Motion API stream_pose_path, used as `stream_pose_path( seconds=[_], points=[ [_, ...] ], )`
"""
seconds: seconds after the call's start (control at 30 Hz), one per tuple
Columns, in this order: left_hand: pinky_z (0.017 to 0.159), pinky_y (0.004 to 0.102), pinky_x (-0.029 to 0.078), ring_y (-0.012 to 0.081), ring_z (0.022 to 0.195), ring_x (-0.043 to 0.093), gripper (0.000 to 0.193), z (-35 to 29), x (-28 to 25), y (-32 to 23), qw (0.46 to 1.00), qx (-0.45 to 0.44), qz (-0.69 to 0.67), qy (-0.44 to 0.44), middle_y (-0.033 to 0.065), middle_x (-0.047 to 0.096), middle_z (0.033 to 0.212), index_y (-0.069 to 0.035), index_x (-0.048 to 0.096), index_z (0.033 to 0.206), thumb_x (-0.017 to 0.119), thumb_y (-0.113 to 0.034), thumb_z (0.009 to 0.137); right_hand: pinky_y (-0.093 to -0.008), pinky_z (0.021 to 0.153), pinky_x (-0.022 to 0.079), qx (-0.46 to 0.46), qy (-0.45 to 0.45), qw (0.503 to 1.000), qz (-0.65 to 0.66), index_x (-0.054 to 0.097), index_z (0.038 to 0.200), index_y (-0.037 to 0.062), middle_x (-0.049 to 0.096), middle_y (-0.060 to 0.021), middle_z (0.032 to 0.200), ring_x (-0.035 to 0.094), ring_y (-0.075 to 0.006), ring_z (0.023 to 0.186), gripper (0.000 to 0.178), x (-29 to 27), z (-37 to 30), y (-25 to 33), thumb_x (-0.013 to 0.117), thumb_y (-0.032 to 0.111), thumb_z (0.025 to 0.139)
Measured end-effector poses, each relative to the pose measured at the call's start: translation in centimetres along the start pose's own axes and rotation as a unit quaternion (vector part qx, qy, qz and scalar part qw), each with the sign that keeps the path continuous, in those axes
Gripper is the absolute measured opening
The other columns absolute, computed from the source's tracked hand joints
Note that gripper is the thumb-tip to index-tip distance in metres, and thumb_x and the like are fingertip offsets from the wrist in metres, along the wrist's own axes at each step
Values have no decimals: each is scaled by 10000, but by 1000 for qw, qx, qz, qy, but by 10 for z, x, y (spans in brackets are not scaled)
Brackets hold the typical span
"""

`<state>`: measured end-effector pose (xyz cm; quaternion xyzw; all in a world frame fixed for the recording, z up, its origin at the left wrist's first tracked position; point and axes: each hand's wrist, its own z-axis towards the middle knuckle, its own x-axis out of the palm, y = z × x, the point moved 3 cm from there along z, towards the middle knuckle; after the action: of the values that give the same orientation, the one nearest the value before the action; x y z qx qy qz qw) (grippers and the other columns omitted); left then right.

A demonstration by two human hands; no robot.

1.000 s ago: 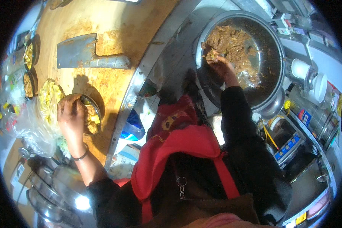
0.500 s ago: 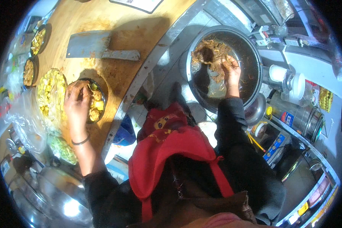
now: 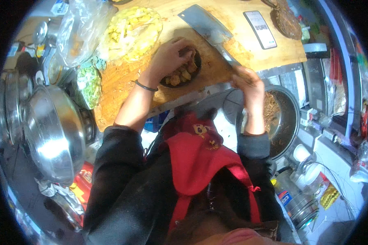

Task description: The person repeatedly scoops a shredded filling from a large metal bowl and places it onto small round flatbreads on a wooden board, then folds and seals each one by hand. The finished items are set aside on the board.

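Observation:
My left hand (image 3: 172, 57) reaches over a small black bowl (image 3: 197, 72) that holds potato and browned chunks (image 3: 180, 76). Its fingers curl down over the bowl's far side, and whatever they grip is hidden. Motion smears my right hand (image 3: 250, 83), raised at the board's near edge beside the cleaver's handle (image 3: 225, 53). Whether it touches the handle cannot be made out. The cleaver's wide grey blade (image 3: 204, 22) lies flat on the wooden board (image 3: 122, 81). Below my right hand stands a large dark pot (image 3: 295, 122) with brown shredded food (image 3: 272, 110).
A clear bag of yellow pieces (image 3: 133, 32) and a bag of chopped greens (image 3: 88, 83) lie left of the bowl. A phone (image 3: 260, 30) rests at the board's far right. Large steel basins (image 3: 53, 130) stand at left; clear canisters (image 3: 296, 200) stand at lower right.
My view has swung toward the board. My right hand has come up out of the pot and over to the board's edge. My left hand stays over the black bowl.

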<state>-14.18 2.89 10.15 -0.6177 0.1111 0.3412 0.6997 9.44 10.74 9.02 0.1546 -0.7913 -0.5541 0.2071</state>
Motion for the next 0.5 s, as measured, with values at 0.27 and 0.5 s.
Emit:
stream_pose_path(
  seconds=[0.27,0.5],
  points=[
    [732,305,496,241,842,614,199,-10,-9,16,999,30,-14,-30,91,615,908,-76,598,964,642,-92,771,-293,760,476,-34,58,931,-359,607,1063,34,649,-160,883,630,-211,840,287,108,29,13,632,88,782],
    [760,305,491,235,861,613,219,-15,-14,26,995,55,-73,-38,87,622,960,-79,597,987,631,-96,771,-325,702,488,-130,-17,902,-410,628,980,41,645,-168,804,639,-253,747,208,117,34,8,630,107,782]
  ],
)
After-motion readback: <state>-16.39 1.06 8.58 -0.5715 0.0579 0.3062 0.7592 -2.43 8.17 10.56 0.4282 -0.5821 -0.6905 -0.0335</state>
